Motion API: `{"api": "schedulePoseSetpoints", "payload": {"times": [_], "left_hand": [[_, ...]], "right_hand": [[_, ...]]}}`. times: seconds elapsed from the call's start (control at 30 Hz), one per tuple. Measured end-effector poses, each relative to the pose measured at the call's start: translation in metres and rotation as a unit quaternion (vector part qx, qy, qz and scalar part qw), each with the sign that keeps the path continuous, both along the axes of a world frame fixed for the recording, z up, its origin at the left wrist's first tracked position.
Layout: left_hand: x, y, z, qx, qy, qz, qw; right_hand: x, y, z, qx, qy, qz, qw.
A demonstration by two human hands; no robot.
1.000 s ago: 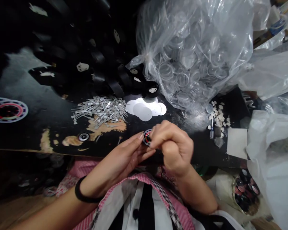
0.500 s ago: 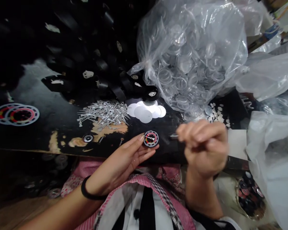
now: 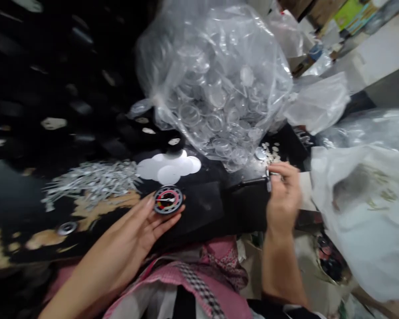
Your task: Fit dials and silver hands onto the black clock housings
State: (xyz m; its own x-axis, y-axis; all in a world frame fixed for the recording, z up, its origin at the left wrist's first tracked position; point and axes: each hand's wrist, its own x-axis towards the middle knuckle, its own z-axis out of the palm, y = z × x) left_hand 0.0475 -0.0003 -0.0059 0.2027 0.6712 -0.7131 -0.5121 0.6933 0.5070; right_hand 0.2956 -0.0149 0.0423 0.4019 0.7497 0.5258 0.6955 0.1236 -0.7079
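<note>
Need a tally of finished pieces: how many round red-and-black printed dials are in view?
1. The round red-and-black printed dial is held at the fingertips of the left hand, over the black table edge. More may be among blurred round pieces at lower right.

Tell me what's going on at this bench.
A person works at a black worktable. Their left hand holds a small round dial with a white pointer at its fingertips. The right hand pinches a thin dark tool off to the side, near a clear bag of transparent rings. A pile of metal pointers and some white discs lie behind the dial.
</note>
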Motion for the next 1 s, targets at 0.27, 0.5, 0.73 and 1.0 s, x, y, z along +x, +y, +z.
{"api": "schedulePoseSetpoints", "payload": {"times": [0.27,0.5,0.73,1.0], "left_hand": [[-0.001,0.001,0.013,0.067,0.000,-0.009,0.998],[-0.014,-0.001,0.002,0.096,0.025,-0.041,0.994],[-0.006,-0.002,0.007,0.027,-0.005,0.035,0.999],[-0.011,0.000,-0.003,0.053,0.024,0.030,0.998]], "right_hand": [[-0.096,0.019,0.009,-0.217,-0.176,0.313,0.908],[-0.108,0.030,-0.008,-0.191,-0.289,0.308,0.886],[-0.124,0.032,-0.005,-0.263,-0.167,0.280,0.908],[-0.069,0.063,-0.008,-0.263,-0.025,0.229,0.937]]}}
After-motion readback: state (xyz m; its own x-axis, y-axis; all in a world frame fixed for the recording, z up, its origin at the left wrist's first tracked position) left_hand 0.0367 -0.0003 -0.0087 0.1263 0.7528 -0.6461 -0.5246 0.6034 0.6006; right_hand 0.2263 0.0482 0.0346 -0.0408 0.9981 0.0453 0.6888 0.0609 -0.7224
